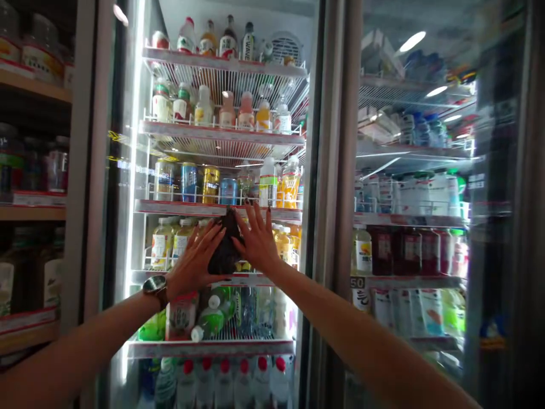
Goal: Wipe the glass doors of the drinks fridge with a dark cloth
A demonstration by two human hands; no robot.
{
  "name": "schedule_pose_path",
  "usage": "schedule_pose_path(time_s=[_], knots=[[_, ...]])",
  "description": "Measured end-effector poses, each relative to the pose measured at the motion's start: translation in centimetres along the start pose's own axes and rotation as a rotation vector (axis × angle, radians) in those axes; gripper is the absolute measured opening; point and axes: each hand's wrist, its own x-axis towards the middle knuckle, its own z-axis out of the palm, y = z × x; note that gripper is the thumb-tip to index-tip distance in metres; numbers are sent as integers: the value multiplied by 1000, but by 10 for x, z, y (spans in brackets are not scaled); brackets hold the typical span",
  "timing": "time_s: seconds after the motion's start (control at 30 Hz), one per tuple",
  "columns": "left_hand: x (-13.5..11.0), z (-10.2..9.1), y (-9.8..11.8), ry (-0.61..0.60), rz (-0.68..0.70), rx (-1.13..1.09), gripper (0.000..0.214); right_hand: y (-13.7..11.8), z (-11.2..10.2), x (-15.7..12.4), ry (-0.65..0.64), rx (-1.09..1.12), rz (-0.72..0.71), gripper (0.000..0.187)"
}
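Note:
A dark, crumpled cloth (225, 250) is up against the glass door of a drinks fridge, between my two hands. My left hand (193, 255), with a watch (155, 285) on its wrist, has the cloth's left side between its long fingers and its thumb. From the other side, my right hand (258, 241) lies flat with its fingers spread and pointing up. Its thumb and forefinger touch the cloth's right edge. What lies under the palms is hidden.
Behind the glass stand lit shelves with bottles, cans (210, 184) and red-capped water bottles (225, 380). A green-labelled bottle (212, 321) lies tilted on a lower shelf. A metal door frame (338, 170) separates a second fridge at right. Shelves of drinks (42, 51) stand at left.

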Motion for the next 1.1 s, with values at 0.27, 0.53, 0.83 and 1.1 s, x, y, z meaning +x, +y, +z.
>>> schedule_pose_path(time_s=[0.27,0.53,0.83,1.1], knots=[[29,-5,2,64,2,117,60,19,-45,45,129,10,-10,71],[40,7,6,25,126,69,41,-10,-11,-6,51,41,63,64],[1,-41,-73,-12,108,210,64,98,-39,31,200,-10,82,61],[-15,-31,-77,53,11,255,63,46,-7,164,307,25,164,72]])
